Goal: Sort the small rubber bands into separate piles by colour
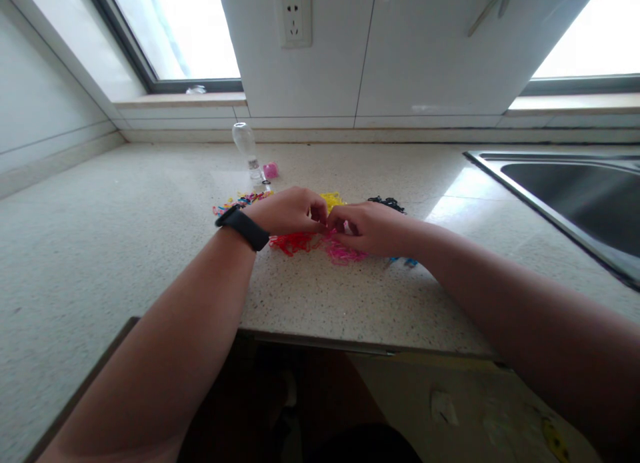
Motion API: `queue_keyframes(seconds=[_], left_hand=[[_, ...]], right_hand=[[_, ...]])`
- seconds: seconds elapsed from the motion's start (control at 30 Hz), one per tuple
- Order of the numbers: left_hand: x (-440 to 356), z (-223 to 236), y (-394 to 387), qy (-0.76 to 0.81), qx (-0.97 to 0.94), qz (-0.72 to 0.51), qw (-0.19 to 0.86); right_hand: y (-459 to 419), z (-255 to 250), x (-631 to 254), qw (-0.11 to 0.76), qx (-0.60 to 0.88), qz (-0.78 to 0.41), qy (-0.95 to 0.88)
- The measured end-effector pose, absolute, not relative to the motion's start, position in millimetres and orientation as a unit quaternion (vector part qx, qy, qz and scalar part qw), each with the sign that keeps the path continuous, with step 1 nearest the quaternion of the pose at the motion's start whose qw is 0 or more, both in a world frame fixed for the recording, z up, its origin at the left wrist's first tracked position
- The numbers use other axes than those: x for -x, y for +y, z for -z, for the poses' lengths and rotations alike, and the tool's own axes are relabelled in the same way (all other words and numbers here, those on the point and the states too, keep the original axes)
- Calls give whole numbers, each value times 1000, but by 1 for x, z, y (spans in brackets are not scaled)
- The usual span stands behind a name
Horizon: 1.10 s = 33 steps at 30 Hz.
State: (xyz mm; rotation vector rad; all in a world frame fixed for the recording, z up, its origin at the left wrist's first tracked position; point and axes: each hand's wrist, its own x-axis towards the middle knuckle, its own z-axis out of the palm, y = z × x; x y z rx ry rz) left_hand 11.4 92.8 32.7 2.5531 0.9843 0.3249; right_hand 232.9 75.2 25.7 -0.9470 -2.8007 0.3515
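Small heaps of what look like rubber bands lie on the counter, sorted by colour. My left hand (295,210), with a black band on its wrist, reaches over the red heap (293,243), its fingers curled together. Close against it, my right hand (367,228) hangs over the pink heap (345,252) with thumb and fingers pinched. Whatever the fingertips hold is too small to make out. Behind the hands are a yellow heap (332,200) and a black heap (387,202). A blue heap (407,262) shows partly under my right wrist, and a mixed-colour heap (240,202) lies beyond my left wrist.
A clear bottle (245,143) stands behind the mixed heap, with a pink object (271,170) beside it. To the right, a steel sink (500,162) is set into the speckled counter (320,303). The tiled back wall carries a socket (295,18) between two windows.
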Motion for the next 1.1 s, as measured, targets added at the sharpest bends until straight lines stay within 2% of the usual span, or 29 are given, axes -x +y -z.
queue_keyframes(seconds=[1.1], left_hand=[[-12, -35, 92, 365, -908, -95, 184]], right_hand=[[77, -23, -233, 76, 320, -106, -938]])
